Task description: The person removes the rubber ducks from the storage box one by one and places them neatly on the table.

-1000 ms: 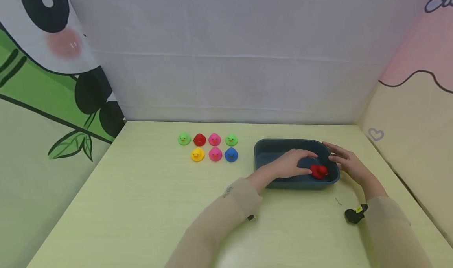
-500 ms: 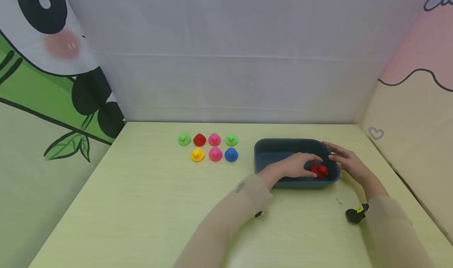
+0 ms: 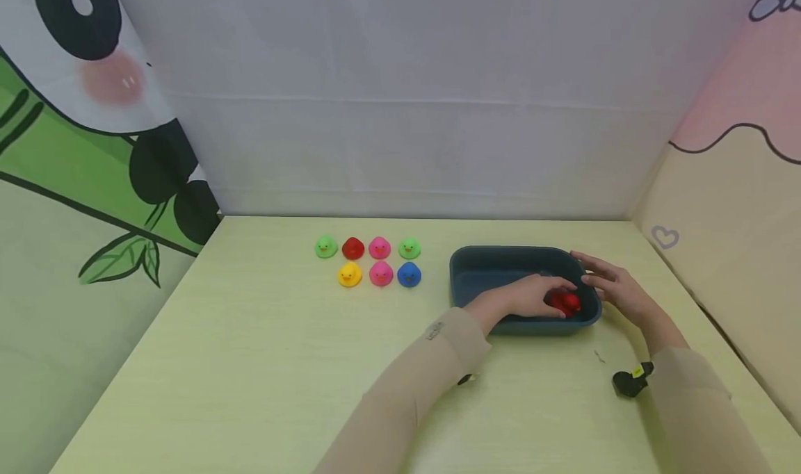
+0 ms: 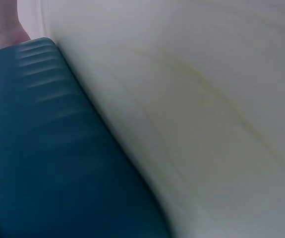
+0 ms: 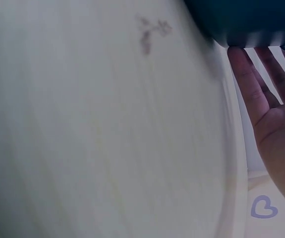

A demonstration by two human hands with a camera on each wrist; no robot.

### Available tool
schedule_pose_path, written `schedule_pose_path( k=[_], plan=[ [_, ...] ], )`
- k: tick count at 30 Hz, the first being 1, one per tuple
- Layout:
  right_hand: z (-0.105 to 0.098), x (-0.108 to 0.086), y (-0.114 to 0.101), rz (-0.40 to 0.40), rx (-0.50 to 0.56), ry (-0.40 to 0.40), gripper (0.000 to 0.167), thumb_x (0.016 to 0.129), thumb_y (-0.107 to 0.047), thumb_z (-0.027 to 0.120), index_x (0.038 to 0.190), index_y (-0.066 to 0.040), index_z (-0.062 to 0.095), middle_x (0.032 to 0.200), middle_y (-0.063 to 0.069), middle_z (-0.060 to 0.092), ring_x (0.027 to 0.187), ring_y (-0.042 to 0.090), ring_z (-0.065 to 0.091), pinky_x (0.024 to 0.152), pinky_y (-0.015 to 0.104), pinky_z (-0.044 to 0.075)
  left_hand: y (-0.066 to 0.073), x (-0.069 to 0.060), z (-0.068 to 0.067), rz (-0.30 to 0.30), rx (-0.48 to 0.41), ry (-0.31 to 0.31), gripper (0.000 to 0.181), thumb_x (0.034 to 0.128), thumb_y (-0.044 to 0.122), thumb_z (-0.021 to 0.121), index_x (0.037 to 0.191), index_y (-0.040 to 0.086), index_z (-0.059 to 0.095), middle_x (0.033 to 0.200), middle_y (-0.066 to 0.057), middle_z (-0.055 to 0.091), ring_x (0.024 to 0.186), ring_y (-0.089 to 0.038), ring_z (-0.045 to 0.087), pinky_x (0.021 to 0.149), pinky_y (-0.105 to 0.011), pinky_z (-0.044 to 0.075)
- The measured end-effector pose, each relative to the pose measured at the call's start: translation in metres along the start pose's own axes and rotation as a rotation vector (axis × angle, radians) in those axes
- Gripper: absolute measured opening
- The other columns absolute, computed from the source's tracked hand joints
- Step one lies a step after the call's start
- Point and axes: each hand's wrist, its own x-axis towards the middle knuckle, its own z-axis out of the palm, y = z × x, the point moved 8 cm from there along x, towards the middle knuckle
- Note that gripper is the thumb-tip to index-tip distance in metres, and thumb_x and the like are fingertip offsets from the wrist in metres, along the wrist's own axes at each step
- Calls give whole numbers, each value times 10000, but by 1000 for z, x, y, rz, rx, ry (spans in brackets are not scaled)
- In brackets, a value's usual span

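In the head view, my left hand (image 3: 530,295) reaches into a dark blue, rounded rectangular tub (image 3: 482,255). Its thumb and fingers curve around a red rubber duck (image 3: 570,301) at the tub's right end, and the hand partly hides the duck. Fairly straight fingers of my right hand (image 3: 616,290) touch the tub's right end. The right wrist view shows that hand (image 5: 276,116) with its fingertips against the outer wall of the tub (image 5: 256,20). Only the tub's side (image 4: 48,134) fills the left part of the left wrist view; the left hand's grip is not visible there.
Left of the tub, several small rubber ducks stand in two rows, among them a yellow duck (image 3: 349,274), a blue duck (image 3: 409,274) and another red duck (image 3: 353,248). A white cloth wall (image 3: 400,154) closes the table's back edge. Printed panels flank both sides.
My left hand has moved right inside the tub, and its thumb and fingers now surround more of the red duck. The right hand and tub have hardly moved.
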Motion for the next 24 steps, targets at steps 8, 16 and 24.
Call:
schedule_pose_path(
  k=[8,16,24],
  plan=[
    [0,0,3,12,19,10,518,1005,-213,439,1495,-172,274,1522,183,250,1312,163,341,851,176,462,-1,2,3,11,-3,-17,542,906,299,626,1408,240,433,1350,98,500,1199,-8,444,1000,-115,314],
    [0,0,3,23,-22,14,513,1008,-233,431,1495,-186,277,1517,225,232,1343,400,250,859,179,440,0,-1,2,15,16,-17,460,900,286,638,1341,269,507,1322,109,516,1167,-14,454,965,-140,349],
    [0,1,5,32,-47,14,515,1010,-256,427,1498,-208,270,1524,201,241,1333,340,302,920,305,433,-7,0,1,38,-13,27,342,895,263,649,1227,239,571,1172,108,577,1031,-6,500,888,-114,374]
  ],
)
